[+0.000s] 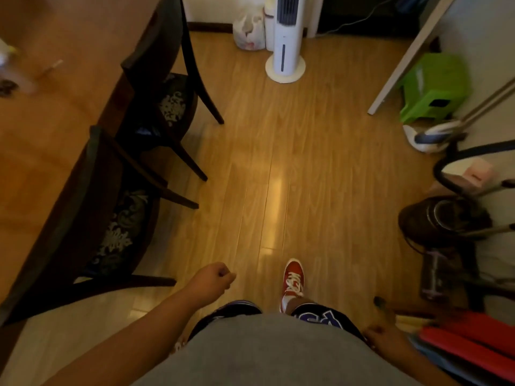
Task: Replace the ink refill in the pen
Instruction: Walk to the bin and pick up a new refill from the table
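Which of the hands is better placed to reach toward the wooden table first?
Probably left. The left hand, a closed fist, swings forward on the side of the table. The right hand hangs low and blurred by the hip, away from it.

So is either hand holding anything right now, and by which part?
Cannot be told. The left hand is a closed fist with nothing showing from it; the right hand is blurred at the hip. No pen is visible.
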{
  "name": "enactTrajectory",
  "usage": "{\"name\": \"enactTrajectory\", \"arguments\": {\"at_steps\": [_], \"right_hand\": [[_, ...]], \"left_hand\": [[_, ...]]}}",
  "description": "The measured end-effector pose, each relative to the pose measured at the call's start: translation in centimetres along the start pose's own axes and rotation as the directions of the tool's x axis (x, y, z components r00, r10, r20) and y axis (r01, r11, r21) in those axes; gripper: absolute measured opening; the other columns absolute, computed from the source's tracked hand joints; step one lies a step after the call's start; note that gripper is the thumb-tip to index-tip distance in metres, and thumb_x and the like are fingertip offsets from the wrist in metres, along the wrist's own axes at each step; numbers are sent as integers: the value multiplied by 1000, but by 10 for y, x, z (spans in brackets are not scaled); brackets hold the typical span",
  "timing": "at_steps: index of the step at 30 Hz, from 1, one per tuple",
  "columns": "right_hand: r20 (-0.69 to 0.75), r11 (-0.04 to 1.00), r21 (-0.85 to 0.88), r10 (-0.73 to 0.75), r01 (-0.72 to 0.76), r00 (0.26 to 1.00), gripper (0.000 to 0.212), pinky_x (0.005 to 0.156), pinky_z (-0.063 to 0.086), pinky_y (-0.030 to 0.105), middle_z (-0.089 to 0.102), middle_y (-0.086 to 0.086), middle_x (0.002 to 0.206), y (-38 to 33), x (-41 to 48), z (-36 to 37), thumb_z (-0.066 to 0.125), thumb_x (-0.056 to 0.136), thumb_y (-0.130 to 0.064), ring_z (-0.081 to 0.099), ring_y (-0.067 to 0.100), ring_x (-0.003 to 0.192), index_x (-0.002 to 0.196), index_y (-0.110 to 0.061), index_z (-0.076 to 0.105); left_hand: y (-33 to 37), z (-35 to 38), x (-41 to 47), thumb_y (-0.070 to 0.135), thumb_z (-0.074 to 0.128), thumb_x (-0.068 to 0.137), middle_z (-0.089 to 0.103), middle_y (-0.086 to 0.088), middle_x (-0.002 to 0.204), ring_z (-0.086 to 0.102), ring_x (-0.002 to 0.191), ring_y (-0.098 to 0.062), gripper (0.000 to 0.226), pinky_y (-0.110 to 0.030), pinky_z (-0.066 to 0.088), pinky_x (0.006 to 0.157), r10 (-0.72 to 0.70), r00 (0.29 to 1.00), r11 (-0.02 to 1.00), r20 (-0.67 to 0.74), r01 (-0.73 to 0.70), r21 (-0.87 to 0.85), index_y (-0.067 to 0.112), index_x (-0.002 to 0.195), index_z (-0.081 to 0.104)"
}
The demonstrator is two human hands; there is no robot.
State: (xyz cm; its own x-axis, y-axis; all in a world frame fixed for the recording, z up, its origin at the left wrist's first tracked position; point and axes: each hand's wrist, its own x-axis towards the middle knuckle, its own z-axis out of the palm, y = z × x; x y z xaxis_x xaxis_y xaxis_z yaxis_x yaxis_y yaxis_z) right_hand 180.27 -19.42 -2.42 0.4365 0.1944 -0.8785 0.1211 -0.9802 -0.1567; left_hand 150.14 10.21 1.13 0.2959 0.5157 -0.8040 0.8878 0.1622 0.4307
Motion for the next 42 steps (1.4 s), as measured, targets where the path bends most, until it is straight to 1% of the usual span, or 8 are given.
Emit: {"name": "enactTrajectory", "arguments": {"at_steps": [1,10,18,24,29,33,38,42], "right_hand": [[-10,1000,24,-6,6,1000,21,49,39,26,59,16,62,-15,13,-16,61,89,-6,54,25,55,90,15,62],[61,968,-97,-227,232,972,13,52,44,24,70,5,80,-221,86,-117,63,89,-25,64,16,64,78,-17,65],[130,931,-114,-331,346,935,7,50,41,22,65,5,78,-403,123,-135,61,91,-14,58,14,60,89,-10,65],[89,938,-118,-316,325,945,13,57,45,27,69,12,88,-475,131,-179,59,93,-19,61,19,67,91,-8,64],[59,971,-121,-200,206,978,19,53,40,28,65,14,78,-511,151,-219,59,93,-19,56,21,60,90,0,65],[82,966,-174,-180,192,980,22,55,45,29,70,15,85,-556,177,-246,60,93,-24,61,22,65,86,-4,65],[98,836,-313,-443,450,891,14,73,54,33,72,3,80,-671,204,-274,64,89,-22,68,16,72,83,-10,69],[287,663,-362,-590,656,755,12,66,45,16,66,-13,90,-788,182,-283,62,90,-33,60,0,80,101,-30,65]], "left_hand": [[8,-4,5,39,56,92,71,-6,83,68,79,-24,27,-34,53,69,-17,1000,1000,-9,17,-17,13,87,63],[8,-53,39,36,60,90,71,-11,85,61,70,-17,24,-29,46,64,-259,959,964,-114,248,-98,15,77,60],[12,-127,117,33,60,90,72,-14,84,65,73,-24,25,-33,51,70,-364,926,918,-96,339,-207,15,73,55],[68,-218,184,36,57,90,68,-11,86,66,84,-29,24,-42,55,79,-277,957,950,-85,260,-171,19,74,54],[143,-282,235,38,57,89,71,-14,87,65,76,-24,25,-43,55,74,-181,976,979,-118,167,-119,18,74,58],[193,-314,270,37,57,91,68,-8,83,62,74,-17,26,-30,48,65,-143,978,981,-151,120,-153,13,83,63],[250,-357,285,43,56,90,66,6,84,62,77,-7,21,-24,48,64,-118,967,963,-227,56,-262,23,88,63],[293,-397,274,49,53,90,64,11,88,60,79,-2,14,-17,44,63,-71,927,962,-369,-35,-272,36,90,60]]}}
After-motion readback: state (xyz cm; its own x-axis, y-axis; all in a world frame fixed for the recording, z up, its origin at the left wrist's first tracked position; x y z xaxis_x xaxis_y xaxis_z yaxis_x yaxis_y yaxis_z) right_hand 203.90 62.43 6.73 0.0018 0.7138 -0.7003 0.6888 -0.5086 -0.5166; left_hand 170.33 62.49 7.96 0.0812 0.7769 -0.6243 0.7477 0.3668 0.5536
